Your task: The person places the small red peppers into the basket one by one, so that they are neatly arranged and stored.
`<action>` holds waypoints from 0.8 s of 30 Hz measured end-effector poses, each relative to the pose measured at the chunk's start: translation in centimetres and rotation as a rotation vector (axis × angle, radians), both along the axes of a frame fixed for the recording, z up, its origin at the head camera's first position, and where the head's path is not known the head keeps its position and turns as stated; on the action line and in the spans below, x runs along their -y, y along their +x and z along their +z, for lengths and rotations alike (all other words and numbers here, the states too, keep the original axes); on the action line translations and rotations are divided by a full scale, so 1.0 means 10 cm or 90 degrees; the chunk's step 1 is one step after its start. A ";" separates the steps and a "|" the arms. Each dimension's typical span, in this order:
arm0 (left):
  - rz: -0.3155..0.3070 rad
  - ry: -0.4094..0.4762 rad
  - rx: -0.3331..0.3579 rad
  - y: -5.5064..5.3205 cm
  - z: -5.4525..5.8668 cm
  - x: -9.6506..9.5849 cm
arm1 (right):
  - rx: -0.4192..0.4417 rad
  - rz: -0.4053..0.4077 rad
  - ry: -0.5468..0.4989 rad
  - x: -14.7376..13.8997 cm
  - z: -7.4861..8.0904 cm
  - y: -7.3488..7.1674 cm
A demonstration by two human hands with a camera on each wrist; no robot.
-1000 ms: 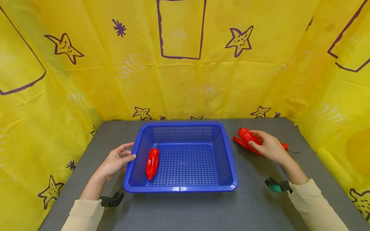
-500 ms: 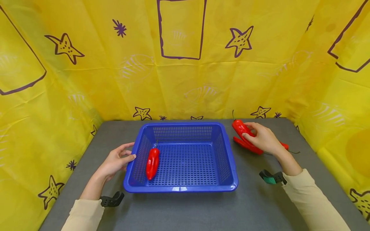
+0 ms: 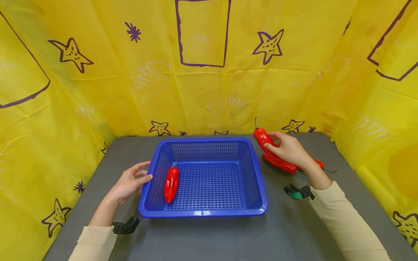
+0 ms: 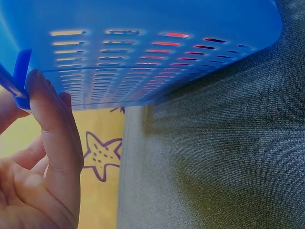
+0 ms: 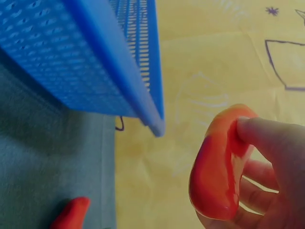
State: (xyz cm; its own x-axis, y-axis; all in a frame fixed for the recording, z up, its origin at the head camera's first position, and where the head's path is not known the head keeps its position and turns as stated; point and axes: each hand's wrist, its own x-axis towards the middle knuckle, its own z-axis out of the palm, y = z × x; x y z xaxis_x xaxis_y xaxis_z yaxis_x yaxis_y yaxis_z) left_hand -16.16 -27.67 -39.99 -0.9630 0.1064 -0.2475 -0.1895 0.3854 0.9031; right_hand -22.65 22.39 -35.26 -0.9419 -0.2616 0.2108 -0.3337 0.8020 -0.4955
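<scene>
A blue plastic basket point(image 3: 202, 213) with perforated walls stands mid-table, and my left hand point(image 3: 128, 183) grips its left rim. The left wrist view has thumb and fingers on either side of that rim, beside the slotted wall point(image 4: 119, 43). One red pepper point(image 3: 171, 185) lies inside the basket, toward its left wall. Right of the basket, my right hand point(image 3: 289, 148) holds another long red pepper point(image 3: 262, 137) above the table, stem pointing up and away. Its smooth, rounded end shows between thumb and fingers in the right wrist view point(image 5: 214, 171).
Below the right hand, a red pepper point(image 3: 281, 164) lies on the grey table point(image 3: 209, 239). More red pepper point(image 3: 319, 164) with a stem shows beyond the right wrist. Yellow cloth point(image 3: 202, 98) with starfish drawings rises behind and at both sides.
My right hand has lifted its pepper off the pile and carried it left and up, toward the basket's far right corner. The left hand keeps its grip on the rim.
</scene>
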 end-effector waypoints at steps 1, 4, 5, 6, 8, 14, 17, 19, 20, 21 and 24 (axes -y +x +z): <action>0.000 0.000 -0.001 0.00 0.00 0.00 | 0.002 0.001 -0.004 0.02 0.01 -0.01; 0.000 0.006 0.000 0.00 0.00 0.00 | 0.006 0.011 -0.013 0.09 0.04 -0.02; -0.001 0.008 0.001 0.00 0.00 0.00 | 0.006 0.014 -0.014 0.11 0.05 -0.02; 0.000 0.008 0.002 0.00 0.00 0.00 | 0.009 0.017 -0.015 0.12 0.06 -0.03; 0.000 0.010 0.005 0.00 0.00 0.00 | 0.013 0.021 -0.015 0.15 0.07 -0.04; -0.001 0.007 0.005 0.00 0.00 0.00 | 0.049 0.026 -0.031 0.23 0.10 -0.08; -0.002 0.011 0.006 0.01 0.01 0.00 | 0.062 0.030 -0.039 0.28 0.13 -0.11; -0.003 0.013 0.006 0.01 0.01 0.00 | 0.068 0.036 -0.044 0.31 0.14 -0.12; -0.003 0.014 0.006 0.01 0.01 0.00 | 0.071 0.040 -0.045 0.33 0.15 -0.12; -0.004 0.014 0.005 0.01 0.01 0.00 | 0.074 0.045 -0.047 0.35 0.15 -0.13; -0.004 0.013 0.004 0.01 0.01 0.00 | 0.089 0.060 -0.065 0.42 0.16 -0.14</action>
State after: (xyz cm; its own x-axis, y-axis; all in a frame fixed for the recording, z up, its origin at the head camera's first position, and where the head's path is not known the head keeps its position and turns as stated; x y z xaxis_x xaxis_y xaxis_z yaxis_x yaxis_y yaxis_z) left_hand -16.11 -27.72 -39.91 -0.9605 0.1177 -0.2520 -0.1935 0.3683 0.9093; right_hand -24.04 18.21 -33.66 -0.9362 -0.3339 0.1096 -0.3272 0.7141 -0.6189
